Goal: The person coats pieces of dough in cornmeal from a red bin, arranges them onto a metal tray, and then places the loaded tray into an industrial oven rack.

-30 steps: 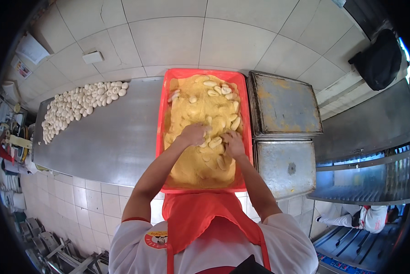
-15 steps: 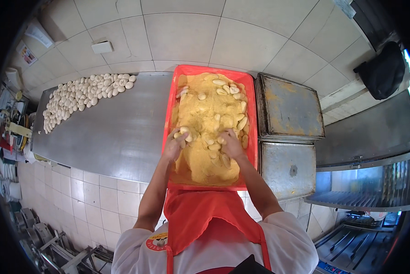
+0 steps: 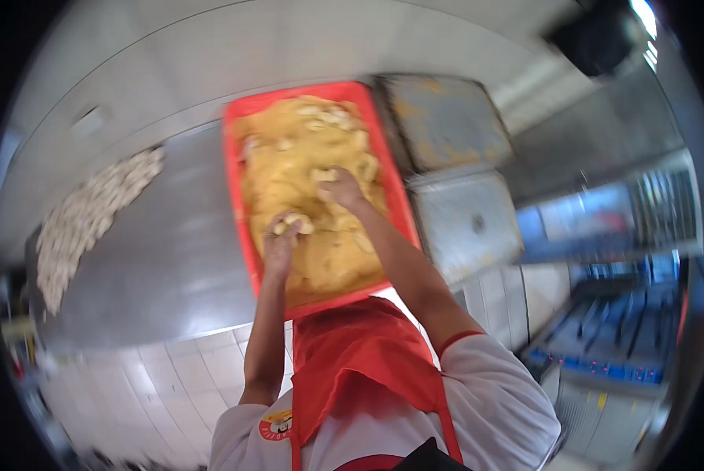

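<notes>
A red plastic tub point(image 3: 393, 173) in front of me holds a bed of yellow, grainy meal point(image 3: 289, 180). My left hand point(image 3: 280, 245) is over the near left part of the meal, its fingers curled round several dough pieces point(image 3: 297, 223). Further in and to the right, my right hand point(image 3: 342, 188) closes on pale dough pieces point(image 3: 324, 175) at the meal's surface. More coated dough pieces point(image 3: 330, 119) lie at the tub's far end and along its right side. Motion blur hides exactly how the fingers sit.
A steel table point(image 3: 187, 235) extends left of the tub, with a large heap of pale dough pieces point(image 3: 93, 216) at its far left. Stained baking trays point(image 3: 446, 122) and a greyer tray point(image 3: 470, 224) stand on the right. Beyond them is a deck oven point(image 3: 603, 337).
The whole view has swung and tilted, shifting the tub left and up in the picture. My right hand has moved farther across the meal; my left still holds dough pieces.
</notes>
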`<state>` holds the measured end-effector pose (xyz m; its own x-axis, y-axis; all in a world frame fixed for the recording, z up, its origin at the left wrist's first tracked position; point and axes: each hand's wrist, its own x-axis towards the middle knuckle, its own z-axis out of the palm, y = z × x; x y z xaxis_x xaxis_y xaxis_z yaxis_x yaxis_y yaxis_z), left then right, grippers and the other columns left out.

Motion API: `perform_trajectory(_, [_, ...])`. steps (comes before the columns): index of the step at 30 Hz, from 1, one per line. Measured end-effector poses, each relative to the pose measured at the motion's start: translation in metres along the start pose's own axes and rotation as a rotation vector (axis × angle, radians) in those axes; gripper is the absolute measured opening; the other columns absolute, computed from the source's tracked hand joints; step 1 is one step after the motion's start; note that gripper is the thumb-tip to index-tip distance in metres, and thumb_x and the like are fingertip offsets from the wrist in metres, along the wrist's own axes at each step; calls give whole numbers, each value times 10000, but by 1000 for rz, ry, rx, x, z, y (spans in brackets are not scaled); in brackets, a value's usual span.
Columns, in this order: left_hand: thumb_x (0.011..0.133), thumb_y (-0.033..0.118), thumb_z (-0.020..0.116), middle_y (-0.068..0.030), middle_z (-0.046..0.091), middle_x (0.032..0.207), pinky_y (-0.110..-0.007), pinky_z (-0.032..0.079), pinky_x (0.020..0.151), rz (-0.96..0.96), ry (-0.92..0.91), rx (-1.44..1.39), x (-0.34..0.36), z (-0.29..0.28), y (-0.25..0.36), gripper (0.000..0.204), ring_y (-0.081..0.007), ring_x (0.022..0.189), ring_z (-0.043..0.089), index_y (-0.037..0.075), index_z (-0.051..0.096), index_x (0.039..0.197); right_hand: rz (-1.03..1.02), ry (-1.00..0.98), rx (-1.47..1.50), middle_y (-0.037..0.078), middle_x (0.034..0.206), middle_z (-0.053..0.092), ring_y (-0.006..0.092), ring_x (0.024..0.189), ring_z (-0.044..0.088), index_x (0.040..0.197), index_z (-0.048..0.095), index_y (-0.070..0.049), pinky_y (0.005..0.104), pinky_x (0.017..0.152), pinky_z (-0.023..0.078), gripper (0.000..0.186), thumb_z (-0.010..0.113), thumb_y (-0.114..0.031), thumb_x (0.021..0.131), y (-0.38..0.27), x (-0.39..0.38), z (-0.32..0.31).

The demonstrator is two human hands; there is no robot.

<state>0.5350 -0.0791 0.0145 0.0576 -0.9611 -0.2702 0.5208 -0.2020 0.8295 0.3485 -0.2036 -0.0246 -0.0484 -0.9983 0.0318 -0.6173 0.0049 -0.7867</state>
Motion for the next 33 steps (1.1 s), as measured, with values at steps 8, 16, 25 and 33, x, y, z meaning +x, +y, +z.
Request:
perform_trajectory(8, [858,119,721,-42,644,921,-241,504,594,-115,-380,178,-24,166,-69,266,-115,771,627,39,613,1088,266,-153,839,14,957,632,114,827,596,1115,600,-51,276,668,501,337,729,-133,815,27,-127,-203])
perform_trajectory(16, [804,167,746,-75,679,853,-302,519,717,-136,-614,793,-87,299,-224,248,-157,785,638,50,682,1014,244,-356,-292,118,820,700,245,774,672,970,679,-50,364,728,532,378,800,-266,685,221,-185,-363])
perform_trajectory(25, [800,254,730,-102,614,1086,-428,512,814,256,-625,1528,-105,390,-274,269,-318,957,639,154,707,1048,163,-346,-231,186,925,692,385,872,653,892,681,-44,439,806,515,348,770,-289,661,327,-167,-403])
perform_trajectory(33, [861,394,706,-135,625,1199,-373,484,897,-368,-425,1154,-72,465,-304,443,-212,1034,614,92,667,1183,188,69,-527,106,940,674,249,885,650,1041,618,-11,347,809,491,289,673,-222,851,355,-185,-465])
